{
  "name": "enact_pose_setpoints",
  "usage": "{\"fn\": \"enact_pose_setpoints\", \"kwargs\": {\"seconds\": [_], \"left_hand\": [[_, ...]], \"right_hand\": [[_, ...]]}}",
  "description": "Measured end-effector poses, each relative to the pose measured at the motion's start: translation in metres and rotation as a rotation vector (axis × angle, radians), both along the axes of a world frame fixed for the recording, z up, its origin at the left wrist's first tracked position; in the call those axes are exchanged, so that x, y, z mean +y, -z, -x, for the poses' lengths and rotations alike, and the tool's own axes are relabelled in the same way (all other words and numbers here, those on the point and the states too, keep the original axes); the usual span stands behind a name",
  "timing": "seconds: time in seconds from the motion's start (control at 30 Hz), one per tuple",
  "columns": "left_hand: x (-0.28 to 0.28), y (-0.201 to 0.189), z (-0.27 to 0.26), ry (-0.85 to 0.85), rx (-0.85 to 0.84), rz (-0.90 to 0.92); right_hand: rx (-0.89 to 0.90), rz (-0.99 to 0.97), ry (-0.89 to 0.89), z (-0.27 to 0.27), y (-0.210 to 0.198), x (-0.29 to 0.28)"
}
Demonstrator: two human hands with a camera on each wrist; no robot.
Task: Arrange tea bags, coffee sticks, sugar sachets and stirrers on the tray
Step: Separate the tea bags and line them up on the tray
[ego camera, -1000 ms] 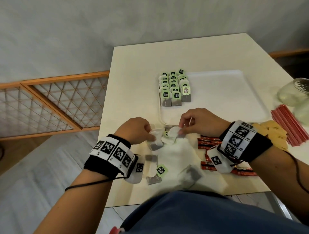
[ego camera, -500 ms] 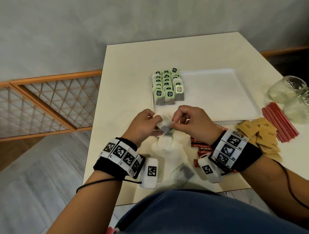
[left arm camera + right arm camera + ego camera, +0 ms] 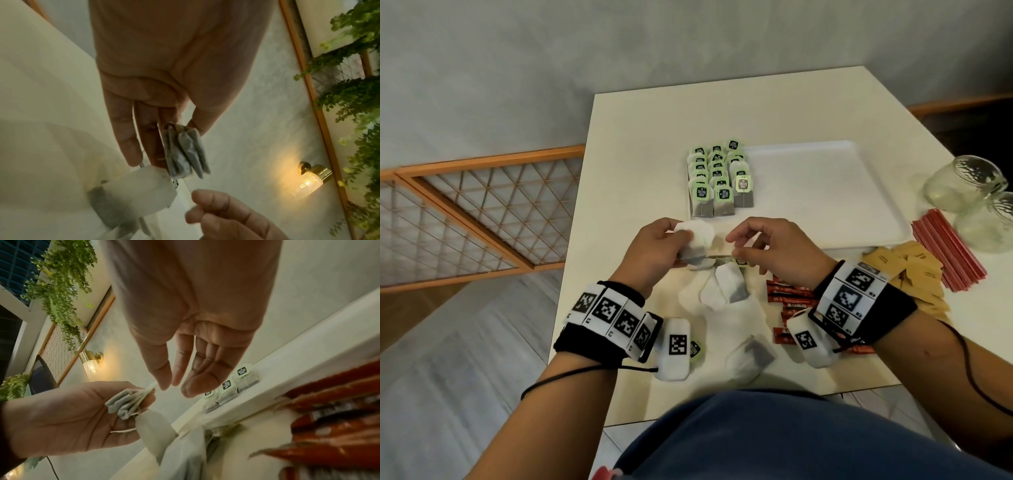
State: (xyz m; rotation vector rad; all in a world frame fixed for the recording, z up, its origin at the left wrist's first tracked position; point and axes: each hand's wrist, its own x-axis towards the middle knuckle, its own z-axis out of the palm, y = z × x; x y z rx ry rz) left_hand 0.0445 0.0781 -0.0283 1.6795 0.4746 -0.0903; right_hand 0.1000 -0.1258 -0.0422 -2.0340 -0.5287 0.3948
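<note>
My left hand (image 3: 681, 245) grips a small bunch of white tea bags (image 3: 697, 238) above the table's front; in the left wrist view the tea bags (image 3: 185, 151) sit between thumb and fingers. My right hand (image 3: 734, 253) pinches a thin string that runs from that bunch, with a green tag (image 3: 740, 262) under it. Rows of green-tagged tea bags (image 3: 717, 180) fill the left side of the white tray (image 3: 825, 192). Loose tea bags (image 3: 724, 291) lie below my hands. Red coffee sticks (image 3: 787, 298), brown sugar sachets (image 3: 909, 270) and red stirrers (image 3: 945, 250) lie to the right.
Two glass jars (image 3: 962, 185) stand at the table's right edge beside the stirrers. An orange lattice railing (image 3: 482, 212) runs left of the table. Another tea bag (image 3: 751, 356) lies near the front edge. The tray's right part (image 3: 842, 164) is bare.
Both hands rose from the loose pile with tea bags. They have drawn slightly apart, a string now stretched between them. The head view shifted a little.
</note>
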Motion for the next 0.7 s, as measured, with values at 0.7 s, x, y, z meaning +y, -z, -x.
{"fn": "enact_pose_setpoints", "kwargs": {"seconds": [0.7], "left_hand": [[0.004, 0.006, -0.001, 0.119, -0.127, -0.096]], "right_hand": [[0.248, 0.025, -0.319, -0.020, -0.031, 0.011]]}}
